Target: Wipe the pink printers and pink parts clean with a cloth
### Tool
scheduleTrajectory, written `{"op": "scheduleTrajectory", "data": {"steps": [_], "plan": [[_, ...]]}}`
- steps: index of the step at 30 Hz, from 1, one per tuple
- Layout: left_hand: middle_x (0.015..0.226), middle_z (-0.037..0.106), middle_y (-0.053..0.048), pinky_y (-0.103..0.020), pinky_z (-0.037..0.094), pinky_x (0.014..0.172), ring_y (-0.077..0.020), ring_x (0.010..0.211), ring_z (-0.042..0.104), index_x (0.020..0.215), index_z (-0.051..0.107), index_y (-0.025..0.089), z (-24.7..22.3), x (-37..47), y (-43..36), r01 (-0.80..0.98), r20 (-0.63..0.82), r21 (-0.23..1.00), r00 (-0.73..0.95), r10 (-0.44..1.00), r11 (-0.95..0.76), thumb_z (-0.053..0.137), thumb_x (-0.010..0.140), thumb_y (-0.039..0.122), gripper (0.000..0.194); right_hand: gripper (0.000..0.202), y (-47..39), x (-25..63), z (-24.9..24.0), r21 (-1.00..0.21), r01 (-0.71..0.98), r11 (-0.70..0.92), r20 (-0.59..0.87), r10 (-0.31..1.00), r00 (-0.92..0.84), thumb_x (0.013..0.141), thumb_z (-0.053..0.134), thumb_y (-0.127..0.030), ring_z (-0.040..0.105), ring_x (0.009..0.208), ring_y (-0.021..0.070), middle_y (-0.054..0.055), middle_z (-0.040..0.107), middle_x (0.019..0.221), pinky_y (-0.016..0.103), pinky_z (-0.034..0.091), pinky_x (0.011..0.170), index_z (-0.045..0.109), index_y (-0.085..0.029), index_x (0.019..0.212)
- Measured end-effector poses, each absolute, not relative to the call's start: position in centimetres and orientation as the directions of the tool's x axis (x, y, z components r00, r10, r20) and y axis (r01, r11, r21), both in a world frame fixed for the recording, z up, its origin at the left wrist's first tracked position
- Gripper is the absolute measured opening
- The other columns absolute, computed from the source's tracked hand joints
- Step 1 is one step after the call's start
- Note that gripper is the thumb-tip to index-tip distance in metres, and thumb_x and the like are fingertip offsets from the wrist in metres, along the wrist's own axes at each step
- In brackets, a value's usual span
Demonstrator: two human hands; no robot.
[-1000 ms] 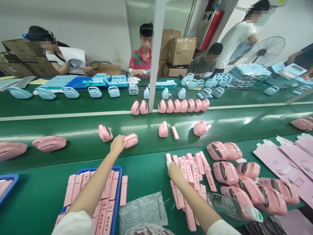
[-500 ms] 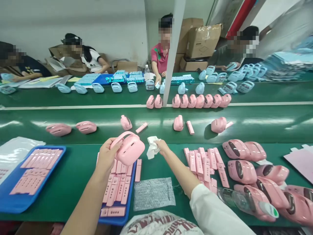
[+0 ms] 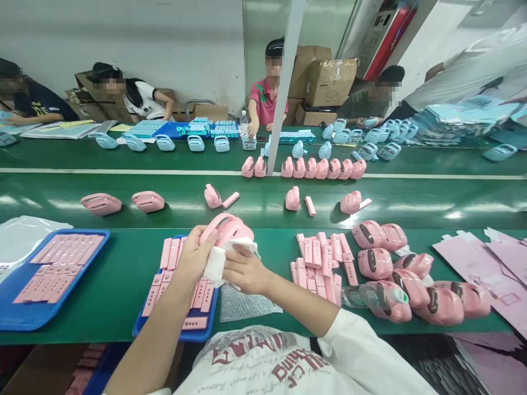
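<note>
A pink plastic housing with a loop handle (image 3: 233, 227) is in my left hand (image 3: 195, 255), whose fingers wrap around its handle side. My right hand (image 3: 247, 270) presses a white cloth or tissue (image 3: 214, 265) against the housing's near face, covering much of it. Under my forearms lies a blue tray (image 3: 209, 315) with rows of pink rectangular pieces (image 3: 154, 293), each bearing a row of dark dots. A sheet of bubble wrap (image 3: 247, 304) lies just below my right hand.
Loose pink pieces (image 3: 323, 263) are piled to the right, beside pink housings (image 3: 374, 263) and a clear bottle (image 3: 358, 296). Another blue tray (image 3: 24, 315) is at left. Spaced housings (image 3: 148, 201) stand on the green belt (image 3: 255, 216). Co-workers sit across, behind a white post (image 3: 284, 88).
My right hand has moved left with the white cloth and now presses it on the housing. The housing has turned in my left hand. The view has shifted somewhat.
</note>
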State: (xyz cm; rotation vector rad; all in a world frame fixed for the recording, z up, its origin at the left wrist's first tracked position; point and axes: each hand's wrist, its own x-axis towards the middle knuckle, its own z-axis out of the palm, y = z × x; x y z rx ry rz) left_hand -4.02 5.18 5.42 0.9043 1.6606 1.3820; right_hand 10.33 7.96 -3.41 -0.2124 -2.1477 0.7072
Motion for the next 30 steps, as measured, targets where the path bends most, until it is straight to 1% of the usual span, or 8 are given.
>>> {"op": "scheduleTrajectory", "data": {"steps": [2, 5, 7, 10, 17, 21, 25, 30], "plan": [[0.077, 0.062, -0.002, -0.026, 0.045, 0.064, -0.0166, 0.072, 0.057, 0.081, 0.062, 0.016, 5.7, -4.3, 4.4, 0.119, -0.030, 0.989, -0.429, 0.903, 0.089, 0.073, 0.061, 0.054, 0.044, 0.032, 8.1, 10.9, -2.9, -0.783, -0.119, 0.610, 0.603, 0.700, -0.383, 0.091, 0.046, -0.044, 0.056, 0.122, 0.0190, 0.005, 0.070, 0.114, 0.041, 0.036, 0.110, 0.067, -0.025, 0.105], [0.082, 0.067, -0.005, -0.029, 0.048, 0.069, -0.0207, 0.078, 0.060, 0.084, 0.066, 0.017, 6.1, -4.6, 3.5, 0.124, 0.017, 0.992, -0.368, 0.930, 0.031, 0.074, 0.062, 0.051, 0.041, 0.052, 7.8, 11.6, -1.4, -0.937, -0.348, -0.039, 0.029, 0.982, -0.188, 0.085, 0.046, -0.061, 0.059, 0.116, 0.0245, 0.009, 0.067, 0.118, 0.042, 0.045, 0.101, 0.063, -0.020, 0.114], [0.082, 0.068, -0.006, -0.032, 0.050, 0.071, -0.0226, 0.078, 0.061, 0.080, 0.068, 0.018, 6.7, -4.6, 3.0, 0.134, 0.069, 0.991, -0.310, 0.948, -0.028, 0.076, 0.060, 0.048, 0.036, 0.063, 7.1, 12.0, -0.2, -0.794, -0.433, -0.427, -0.230, 0.870, -0.436, 0.082, 0.046, -0.067, 0.060, 0.113, 0.0265, 0.011, 0.067, 0.118, 0.041, 0.048, 0.096, 0.061, -0.017, 0.117], [0.084, 0.070, -0.008, -0.040, 0.051, 0.082, -0.0286, 0.089, 0.063, 0.067, 0.070, 0.021, 7.5, -4.6, 2.9, 0.162, 0.244, 0.963, -0.173, 0.954, -0.217, 0.079, 0.057, 0.046, 0.028, 0.075, 5.5, 12.6, 1.0, -0.627, -0.410, -0.662, -0.199, 0.645, -0.738, 0.083, 0.031, -0.073, 0.060, 0.113, 0.0265, 0.011, 0.066, 0.120, 0.042, 0.047, 0.096, 0.058, -0.015, 0.121], [0.119, 0.063, -0.008, -0.040, 0.039, 0.105, -0.0261, 0.115, 0.055, 0.100, 0.070, 0.024, 4.0, -3.8, 3.1, 0.335, 0.424, 0.880, -0.227, 0.877, -0.338, 0.071, 0.068, 0.045, 0.039, 0.079, 3.7, 11.5, 1.1, -0.656, -0.578, -0.486, -0.106, 0.817, -0.566, 0.078, 0.033, -0.071, 0.057, 0.118, 0.0277, 0.012, 0.062, 0.127, 0.043, 0.047, 0.098, 0.052, -0.014, 0.129], [0.131, 0.056, -0.011, -0.037, 0.043, 0.100, -0.0264, 0.122, 0.052, 0.127, 0.052, 0.022, 0.6, -1.1, 2.3, -0.052, 0.115, 0.986, -0.459, 0.881, -0.156, 0.068, 0.069, 0.053, 0.068, 0.081, 3.5, 10.6, -0.3, -0.705, -0.664, -0.249, -0.011, 0.940, -0.341, 0.066, 0.056, -0.067, 0.055, 0.121, 0.0297, 0.013, 0.057, 0.133, 0.042, 0.043, 0.103, 0.053, -0.015, 0.127], [0.120, 0.066, -0.009, -0.041, 0.048, 0.095, -0.0295, 0.118, 0.056, 0.118, 0.060, 0.020, 0.7, 1.3, 1.8, -0.455, -0.191, 0.890, -0.339, 0.921, 0.017, 0.051, 0.075, 0.065, 0.063, 0.087, 3.3, 10.6, -1.7, -0.815, -0.580, -0.023, 0.117, 0.972, -0.203, 0.058, 0.071, -0.062, 0.053, 0.123, 0.0282, 0.012, 0.059, 0.130, 0.039, 0.039, 0.107, 0.050, -0.019, 0.131], [0.113, 0.069, -0.007, -0.044, 0.053, 0.087, -0.0315, 0.115, 0.059, 0.114, 0.062, 0.022, 2.4, 1.5, 1.4, -0.515, -0.311, 0.834, -0.140, 0.940, 0.199, 0.048, 0.076, 0.065, 0.059, 0.080, 3.1, 11.4, -1.9, -0.894, -0.424, 0.146, 0.212, 0.971, -0.113, 0.068, 0.064, -0.066, 0.054, 0.121, 0.0261, 0.011, 0.061, 0.126, 0.036, 0.042, 0.103, 0.050, -0.019, 0.131]]}}
